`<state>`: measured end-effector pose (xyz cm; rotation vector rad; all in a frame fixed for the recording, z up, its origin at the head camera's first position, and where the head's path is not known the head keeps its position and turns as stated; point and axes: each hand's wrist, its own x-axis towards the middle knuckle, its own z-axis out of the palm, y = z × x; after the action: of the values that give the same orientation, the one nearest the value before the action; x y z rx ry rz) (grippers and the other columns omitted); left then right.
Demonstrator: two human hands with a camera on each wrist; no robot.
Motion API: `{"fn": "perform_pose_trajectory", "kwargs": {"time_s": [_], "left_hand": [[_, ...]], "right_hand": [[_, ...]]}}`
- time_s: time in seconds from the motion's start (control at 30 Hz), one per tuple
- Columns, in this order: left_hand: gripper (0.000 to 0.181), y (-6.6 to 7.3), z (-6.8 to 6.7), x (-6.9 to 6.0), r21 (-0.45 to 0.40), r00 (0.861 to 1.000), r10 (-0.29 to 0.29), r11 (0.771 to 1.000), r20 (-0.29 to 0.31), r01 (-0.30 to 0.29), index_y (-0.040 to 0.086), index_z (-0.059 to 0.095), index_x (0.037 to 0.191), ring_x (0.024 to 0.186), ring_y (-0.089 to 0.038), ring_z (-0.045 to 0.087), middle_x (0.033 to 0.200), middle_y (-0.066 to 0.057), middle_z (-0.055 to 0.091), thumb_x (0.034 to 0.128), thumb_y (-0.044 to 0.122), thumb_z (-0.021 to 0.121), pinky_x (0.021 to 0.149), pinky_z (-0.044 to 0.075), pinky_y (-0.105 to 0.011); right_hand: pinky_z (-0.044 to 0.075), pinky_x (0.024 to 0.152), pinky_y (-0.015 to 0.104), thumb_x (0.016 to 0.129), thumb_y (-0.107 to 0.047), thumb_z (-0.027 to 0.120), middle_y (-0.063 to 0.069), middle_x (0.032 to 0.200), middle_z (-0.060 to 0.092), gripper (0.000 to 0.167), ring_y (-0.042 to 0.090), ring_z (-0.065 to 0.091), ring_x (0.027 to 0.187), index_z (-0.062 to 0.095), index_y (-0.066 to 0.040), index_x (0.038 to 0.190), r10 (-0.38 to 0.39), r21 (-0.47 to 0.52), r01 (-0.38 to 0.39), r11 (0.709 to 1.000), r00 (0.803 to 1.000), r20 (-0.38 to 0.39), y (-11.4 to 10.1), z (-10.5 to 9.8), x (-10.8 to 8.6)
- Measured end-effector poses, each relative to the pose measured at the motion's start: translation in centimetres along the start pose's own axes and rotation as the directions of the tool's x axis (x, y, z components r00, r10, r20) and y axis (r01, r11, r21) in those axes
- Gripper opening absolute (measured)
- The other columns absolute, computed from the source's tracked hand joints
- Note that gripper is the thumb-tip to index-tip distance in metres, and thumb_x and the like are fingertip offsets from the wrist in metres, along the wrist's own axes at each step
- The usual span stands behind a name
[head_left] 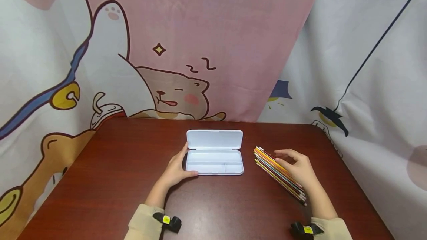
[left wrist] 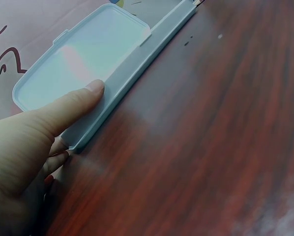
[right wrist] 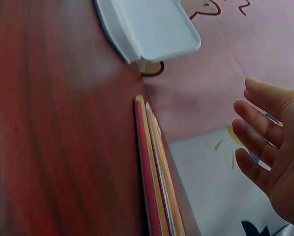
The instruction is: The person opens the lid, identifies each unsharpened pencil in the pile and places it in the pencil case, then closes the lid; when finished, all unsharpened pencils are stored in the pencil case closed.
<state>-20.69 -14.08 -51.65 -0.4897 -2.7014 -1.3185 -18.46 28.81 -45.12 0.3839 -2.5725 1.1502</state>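
Observation:
A white pencil case (head_left: 215, 168) lies on the table with its lid (head_left: 215, 139) raised at the back. No object shows in its divided compartments. My left hand (head_left: 176, 167) holds the case at its left end, the thumb on the front edge and the fingers along the side; in the left wrist view the thumb (left wrist: 73, 105) presses the front wall. To the right lies a bundle of colored pencils (head_left: 278, 175), slanting toward me. Just above it is my right hand (head_left: 298, 166), fingers loosely curved; in the right wrist view this hand (right wrist: 279, 142) holds nothing and stands apart from the pencils (right wrist: 159, 177).
The dark red-brown wooden table (head_left: 110, 180) carries the case and pencils. Behind it hangs a cartoon-printed cloth (head_left: 247, 47), reaching down to the table's back edge. Black wrist cameras sit on both sleeves.

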Motion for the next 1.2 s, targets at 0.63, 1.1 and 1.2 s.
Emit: {"fn": "perform_pose_trajectory", "kwargs": {"time_s": [0.63,1.1,1.2], "left_hand": [[0.119,-0.1,0.1,0.0,0.014,1.000,-0.012,1.000,-0.003,0.012,0.008,0.017,0.154,0.130,-0.035,0.039,0.137,-0.009,0.052,0.0633,0.033,0.090,0.106,0.027,-0.053],[0.119,0.0,0.1,0.0,0.002,1.000,-0.018,1.000,0.006,0.018,0.009,0.016,0.154,0.131,-0.034,0.038,0.138,-0.009,0.051,0.0641,0.035,0.090,0.106,0.027,-0.052],[0.119,0.1,0.0,-0.1,-0.003,1.000,-0.022,1.000,0.008,0.022,0.009,0.016,0.154,0.131,-0.035,0.037,0.139,-0.010,0.051,0.0641,0.035,0.089,0.106,0.027,-0.053]], "right_hand": [[0.047,0.071,0.030,0.085,-0.021,0.074,-0.001,0.098,0.069,0.024,0.003,0.057,0.091,0.072,-0.013,0.108,0.106,-0.194,-0.099,0.976,0.994,0.027,5.4,-3.0,-4.4],[0.040,0.054,0.025,0.080,-0.012,0.078,-0.005,0.079,0.064,0.017,0.007,0.048,0.066,0.072,-0.011,0.096,0.134,-0.163,-0.128,0.978,0.991,0.023,8.2,-3.3,-5.9],[0.038,0.051,0.025,0.079,-0.010,0.078,-0.007,0.076,0.062,0.015,0.007,0.047,0.063,0.073,-0.012,0.093,0.110,-0.160,-0.107,0.981,0.994,0.011,8.4,-3.2,-6.0]]}}
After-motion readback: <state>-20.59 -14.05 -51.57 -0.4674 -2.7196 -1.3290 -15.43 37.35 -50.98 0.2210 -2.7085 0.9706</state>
